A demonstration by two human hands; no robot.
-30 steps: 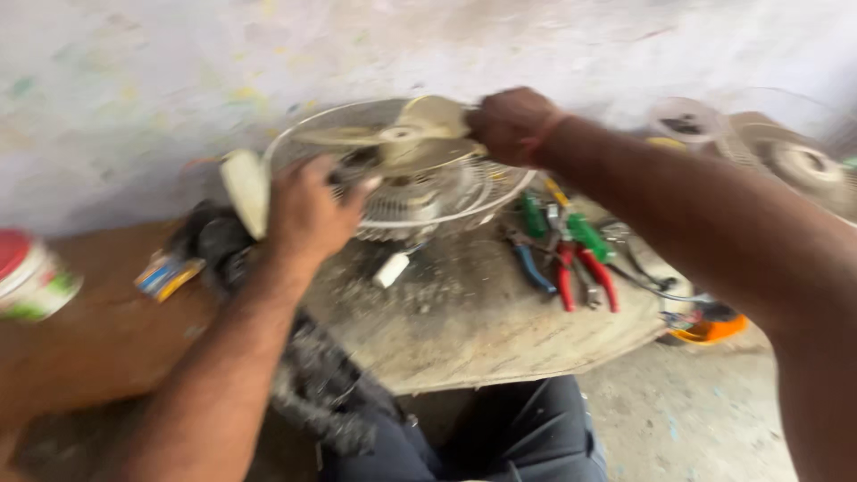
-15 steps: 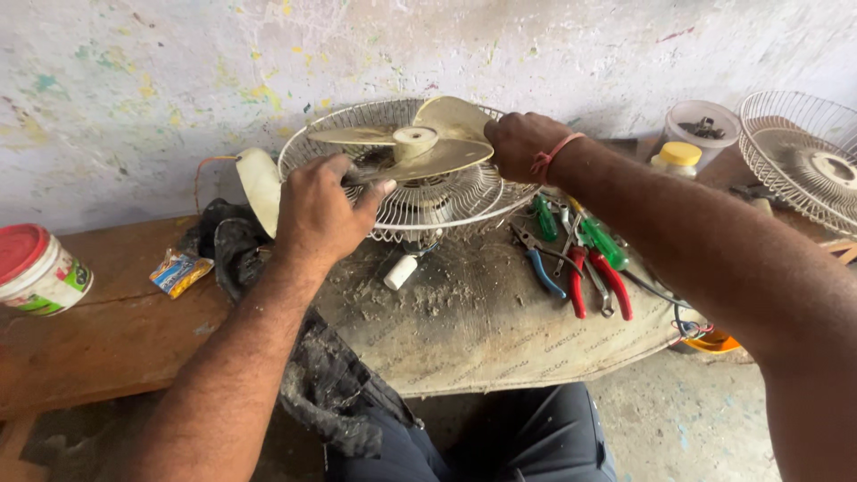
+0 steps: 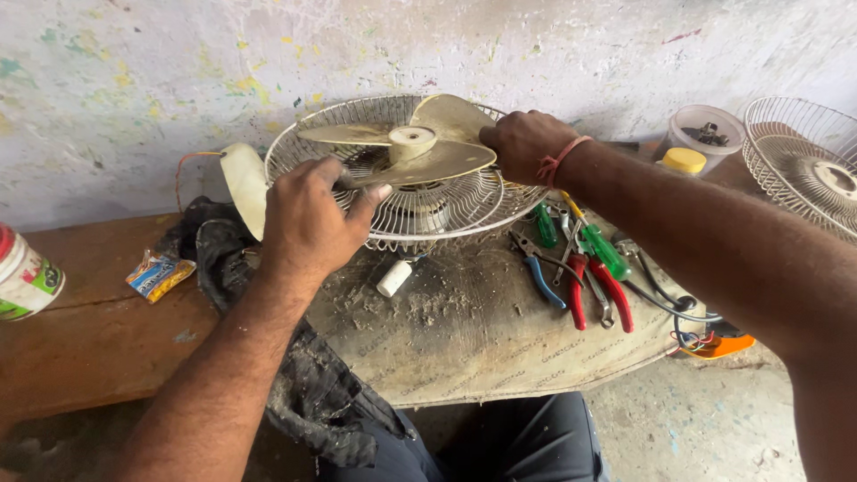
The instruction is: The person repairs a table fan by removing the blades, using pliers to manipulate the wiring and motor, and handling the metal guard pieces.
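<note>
A cream fan blade [image 3: 412,145] with a round hub sits on top of a wire fan guard [image 3: 420,210] on a dusty round table [image 3: 482,339]. My left hand [image 3: 308,219] grips the near blade at its left edge. My right hand [image 3: 522,143], with a red thread at the wrist, holds the blade's right side near the hub. A cream motor housing [image 3: 245,186] pokes out to the left of the guard.
Pliers with blue and red handles [image 3: 571,286] and green screwdrivers [image 3: 603,250] lie right of the fan. A second wire guard [image 3: 808,165] and a clear tub [image 3: 705,134] stand at the far right. A dark cloth [image 3: 312,393], a wrapper [image 3: 159,272] and a plastic tub [image 3: 22,272] sit on the left.
The view has steadied and drawn closer. Both hands stay on the fan blade; the blade has turned slightly, and my left hand has shifted its grip on the near blade.
</note>
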